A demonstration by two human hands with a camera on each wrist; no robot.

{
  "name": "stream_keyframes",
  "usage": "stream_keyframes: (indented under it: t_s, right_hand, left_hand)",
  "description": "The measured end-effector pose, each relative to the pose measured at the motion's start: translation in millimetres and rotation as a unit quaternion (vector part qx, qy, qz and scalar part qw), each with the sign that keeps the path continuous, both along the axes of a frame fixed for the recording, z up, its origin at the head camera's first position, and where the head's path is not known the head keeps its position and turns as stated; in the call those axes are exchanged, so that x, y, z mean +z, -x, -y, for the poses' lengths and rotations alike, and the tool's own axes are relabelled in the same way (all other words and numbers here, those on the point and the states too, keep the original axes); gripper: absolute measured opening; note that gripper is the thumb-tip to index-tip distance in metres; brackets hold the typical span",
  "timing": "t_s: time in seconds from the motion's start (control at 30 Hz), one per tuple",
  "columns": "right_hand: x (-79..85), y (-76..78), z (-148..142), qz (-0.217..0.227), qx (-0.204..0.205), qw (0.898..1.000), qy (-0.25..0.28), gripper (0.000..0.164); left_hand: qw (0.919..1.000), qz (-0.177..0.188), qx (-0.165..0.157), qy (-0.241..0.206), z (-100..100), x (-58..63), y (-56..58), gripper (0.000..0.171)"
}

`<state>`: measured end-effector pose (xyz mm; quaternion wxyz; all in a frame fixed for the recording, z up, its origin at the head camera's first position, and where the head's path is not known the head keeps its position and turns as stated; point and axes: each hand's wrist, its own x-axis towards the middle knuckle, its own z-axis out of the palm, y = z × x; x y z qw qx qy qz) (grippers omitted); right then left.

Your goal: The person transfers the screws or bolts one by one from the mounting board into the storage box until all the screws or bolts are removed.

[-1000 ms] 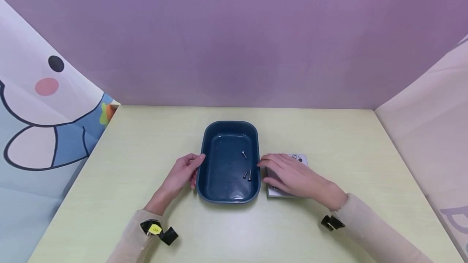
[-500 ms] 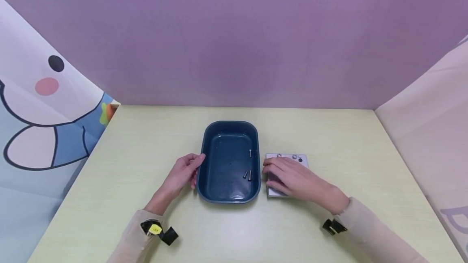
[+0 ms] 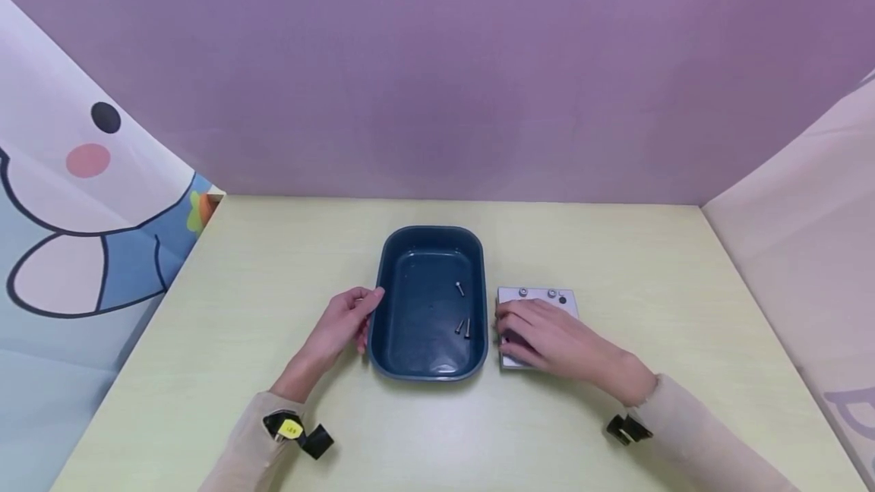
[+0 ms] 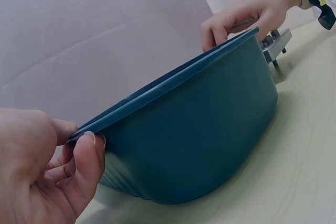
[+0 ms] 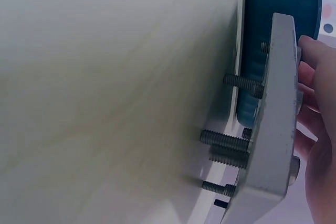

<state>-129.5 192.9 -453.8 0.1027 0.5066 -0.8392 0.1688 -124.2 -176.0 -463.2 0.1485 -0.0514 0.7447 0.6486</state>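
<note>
A dark blue plastic tray stands in the middle of the table, with three small screws inside near its right wall. My left hand pinches its left rim between thumb and fingers, as the left wrist view also shows. Right of the tray is a grey metal plate with several bolts through it; threaded shanks stick out below. My right hand lies over the plate, thumb and fingers bent and apart, fingertips close to a bolt head near its left edge. The hand hides much of the plate's top.
The pale wooden table extends to both sides. A purple cloth wall rises behind it, a cartoon-printed cloth hangs at left, and a pale cloth at right.
My right hand has drawn back from the tray's right rim over the metal plate, showing more of its far edge. One screw in the tray has rolled and changed direction. My left hand keeps its place.
</note>
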Motion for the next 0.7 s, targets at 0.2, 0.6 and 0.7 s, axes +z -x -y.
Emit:
stream_keyframes:
  t_s: [0.2, 0.6, 0.7]
  right_hand:
    - [-0.6, -3.9, -4.8, 0.011, -0.007, 1.0, -0.004, 0.022]
    - [0.0, -8.8, -10.7, 0.019, -0.016, 1.0, -0.012, 0.022]
    - [0.5, -9.6, -12.0, 0.022, -0.017, 1.0, -0.011, 0.021]
  left_hand:
    - [1.0, 0.0, 0.0, -0.005, -0.9, 0.0, 0.4, 0.042]
    - [1.0, 0.0, 0.002, -0.003, -0.7, -0.8, 0.1, 0.042]
    - [1.0, -0.004, -0.001, -0.001, -0.4, -1.0, -0.3, 0.044]
